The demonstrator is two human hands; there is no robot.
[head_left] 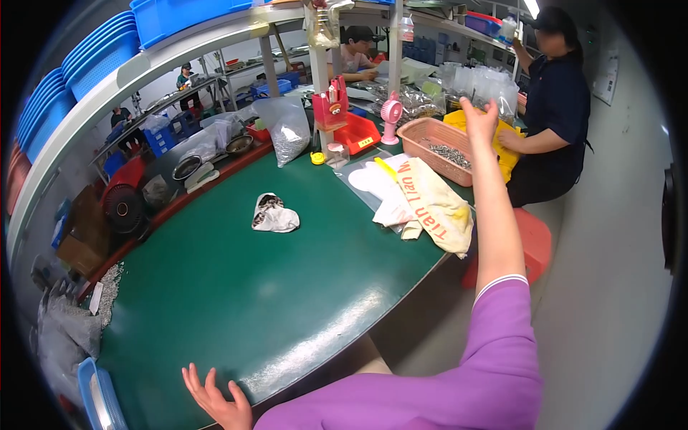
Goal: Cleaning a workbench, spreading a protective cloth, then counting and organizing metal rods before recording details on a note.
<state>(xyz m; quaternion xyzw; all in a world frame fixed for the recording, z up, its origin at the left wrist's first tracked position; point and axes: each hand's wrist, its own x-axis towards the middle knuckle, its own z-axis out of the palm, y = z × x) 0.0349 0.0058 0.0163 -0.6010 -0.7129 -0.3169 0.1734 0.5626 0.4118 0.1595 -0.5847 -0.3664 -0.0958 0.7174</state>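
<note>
My right arm stretches far out at the right, and my right hand [481,125] is raised beside the salmon-coloured basket [423,129]. Its fingers are apart and I see nothing in them. In the basket lie many small metal parts [450,153]. My left hand [218,403] is over the near edge of the green table [215,287], fingers spread, holding nothing. A crumpled white cloth or paper [276,215] with dark pieces on it lies mid-table. Left of my right forearm are a cream cloth bag [433,201] with red print and some white sheets [373,183].
A person in dark clothes [555,107] stands at the right by a yellow bag [507,154]. Along the far edge are a pink fan [390,118], a red bin [356,132] and a clear bag of parts [289,136]. A red stool [530,240] stands beside the table; a blue tray [100,394] sits near left.
</note>
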